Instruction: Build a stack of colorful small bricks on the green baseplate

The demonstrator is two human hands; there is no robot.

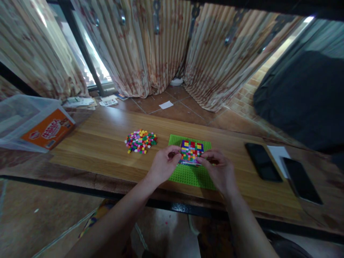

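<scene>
A square build of small multicoloured toy bricks point(190, 150) sits on or just above a green studded baseplate point(188, 175); I cannot tell whether it touches the plate. Two yellow squares framed in dark purple-blue mark its far corners. My left hand point(163, 163) grips its left edge between thumb and fingers. At the opposite edge, my right hand point(219, 168) pinches the build the same way. The fingertips hide parts of both sides. A heap of loose small bricks point(140, 141) in many colours lies left of the baseplate.
All this rests on a wooden board point(107, 143). A clear plastic bin point(32, 118) with an orange label stands at the left. On the right are a dark phone point(263, 162), a white paper point(278, 157) and a second dark device point(302, 180). Striped curtains point(134, 46) hang behind.
</scene>
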